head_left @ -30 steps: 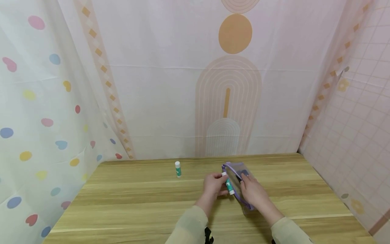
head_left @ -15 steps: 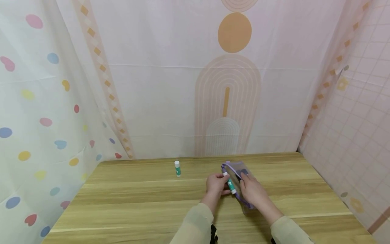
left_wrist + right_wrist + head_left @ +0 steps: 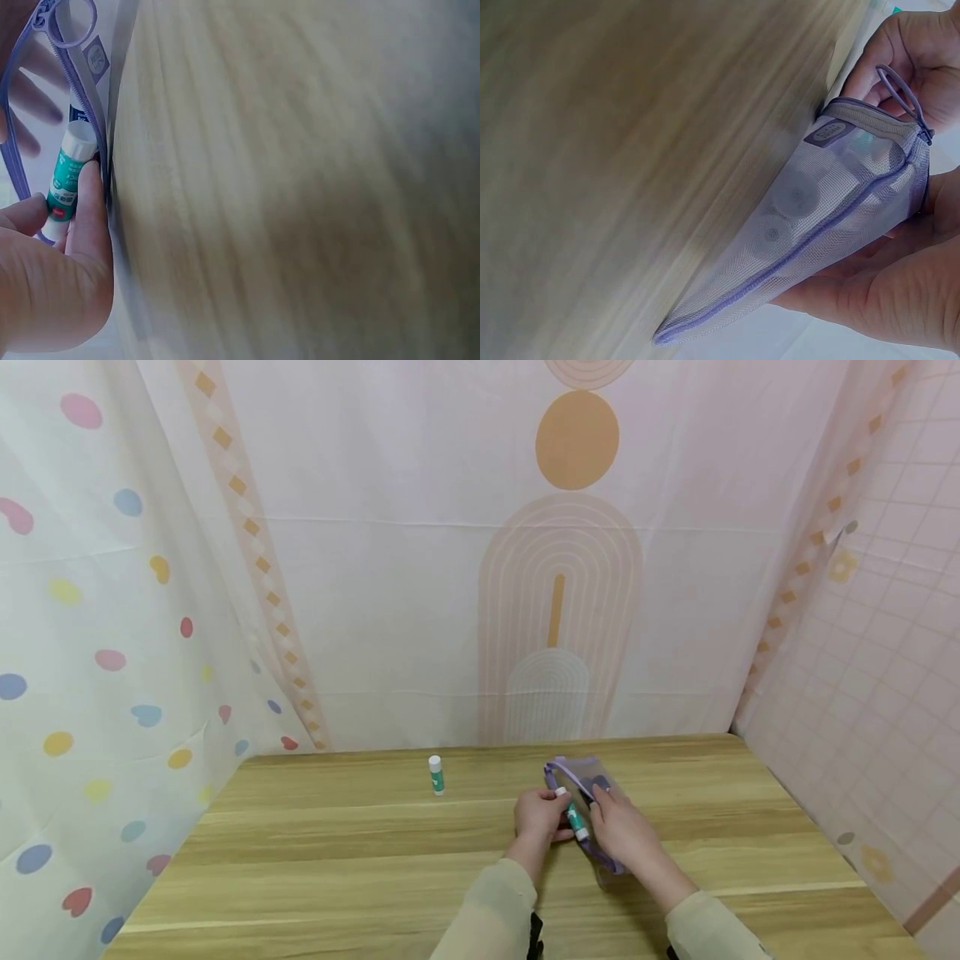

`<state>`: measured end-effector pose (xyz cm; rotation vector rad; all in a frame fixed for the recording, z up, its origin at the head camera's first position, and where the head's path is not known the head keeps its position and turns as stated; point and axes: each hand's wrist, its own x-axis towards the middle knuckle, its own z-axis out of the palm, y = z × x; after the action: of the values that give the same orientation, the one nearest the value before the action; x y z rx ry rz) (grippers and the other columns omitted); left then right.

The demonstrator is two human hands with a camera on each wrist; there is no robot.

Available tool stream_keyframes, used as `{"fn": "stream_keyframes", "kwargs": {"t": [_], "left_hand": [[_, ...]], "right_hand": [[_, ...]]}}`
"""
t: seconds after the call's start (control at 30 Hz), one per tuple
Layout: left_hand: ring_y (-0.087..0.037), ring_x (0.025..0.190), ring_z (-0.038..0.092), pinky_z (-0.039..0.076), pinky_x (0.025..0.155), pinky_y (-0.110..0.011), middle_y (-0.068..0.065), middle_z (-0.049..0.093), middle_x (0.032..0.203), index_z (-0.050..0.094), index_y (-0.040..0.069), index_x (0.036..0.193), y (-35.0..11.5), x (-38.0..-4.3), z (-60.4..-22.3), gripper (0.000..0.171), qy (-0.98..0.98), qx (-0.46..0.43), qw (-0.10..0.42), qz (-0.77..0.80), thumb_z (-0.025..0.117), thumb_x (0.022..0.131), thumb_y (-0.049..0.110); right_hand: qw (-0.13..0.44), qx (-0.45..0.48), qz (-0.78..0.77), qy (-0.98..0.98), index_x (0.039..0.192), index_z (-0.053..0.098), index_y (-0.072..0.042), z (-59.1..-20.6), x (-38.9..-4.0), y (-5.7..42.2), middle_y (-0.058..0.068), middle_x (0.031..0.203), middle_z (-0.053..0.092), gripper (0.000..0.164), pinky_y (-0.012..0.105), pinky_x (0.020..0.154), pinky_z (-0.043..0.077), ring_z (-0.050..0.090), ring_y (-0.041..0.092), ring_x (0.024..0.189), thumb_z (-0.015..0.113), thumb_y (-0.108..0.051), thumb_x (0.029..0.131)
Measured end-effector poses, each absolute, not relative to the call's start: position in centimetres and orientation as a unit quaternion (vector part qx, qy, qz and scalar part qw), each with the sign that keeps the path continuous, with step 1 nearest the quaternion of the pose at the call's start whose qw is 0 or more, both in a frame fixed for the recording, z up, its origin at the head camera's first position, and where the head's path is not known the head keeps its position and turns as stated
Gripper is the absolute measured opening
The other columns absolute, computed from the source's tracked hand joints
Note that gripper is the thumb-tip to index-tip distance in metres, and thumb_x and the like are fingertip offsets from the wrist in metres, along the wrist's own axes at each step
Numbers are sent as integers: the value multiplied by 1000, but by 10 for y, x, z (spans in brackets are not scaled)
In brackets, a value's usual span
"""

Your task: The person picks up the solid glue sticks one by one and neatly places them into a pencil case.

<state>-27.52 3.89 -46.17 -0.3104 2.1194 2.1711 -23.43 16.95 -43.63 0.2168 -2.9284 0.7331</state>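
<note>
In the head view my left hand point(image 3: 538, 817) pinches a white-capped glue stick point(image 3: 575, 818) with a green label. The stick lies slanted at the unzipped mouth of a purple mesh zip pouch point(image 3: 577, 767). My right hand point(image 3: 626, 837) grips the pouch's far side, and its fingers show inside the opening in the left wrist view. There the glue stick point(image 3: 69, 171) sits between thumb and fingers, just within the zipper edge point(image 3: 94, 112). Round ends of things inside point(image 3: 795, 193) show through the mesh in the right wrist view.
A second glue stick point(image 3: 437, 777), white-capped and green, stands upright on the wooden table point(image 3: 337, 852), left of the hands. Patterned curtains point(image 3: 405, 610) hang along the table's back and sides. A zipper pull ring point(image 3: 71, 22) sits at the pouch's end.
My left hand has moved a little to the right, bringing the glue stick further over the pouch's mouth. The right hand and the pouch stay nearly where they were.
</note>
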Motion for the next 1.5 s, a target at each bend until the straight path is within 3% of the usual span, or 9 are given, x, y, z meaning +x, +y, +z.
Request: {"fn": "stream_keyframes", "kwargs": {"t": [0.67, 1.23, 1.5], "left_hand": [[-19, 68, 68, 60, 55, -33, -18, 69, 81, 66, -8, 108, 42, -267, -457, 21, 686, -84, 63, 720, 68, 93, 6], [-15, 65, 67, 60, 53, -33, -14, 70, 78, 68, -4, 101, 38, -262, -457, 12, 673, -69, 59, 734, 68, 92, 4], [-15, 65, 67, 60, 53, -32, -16, 70, 80, 66, -8, 108, 38, -259, -457, 20, 664, -66, 58, 743, 67, 92, 4]], "right_hand": [[52, 74, 247, -965, 138, 47, 12, -437, -234, 171, 36, 139, 44, 44, 63, 102, 39, 43, 54, 126, 39, -13, 104], [54, 73, 249, -964, 138, 47, 12, -436, -233, 171, 38, 140, 42, 43, 66, 104, 36, 40, 58, 127, 40, -13, 104], [53, 73, 245, -965, 138, 47, 12, -438, -235, 172, 39, 140, 42, 43, 65, 104, 36, 41, 56, 127, 40, -13, 104]]}}
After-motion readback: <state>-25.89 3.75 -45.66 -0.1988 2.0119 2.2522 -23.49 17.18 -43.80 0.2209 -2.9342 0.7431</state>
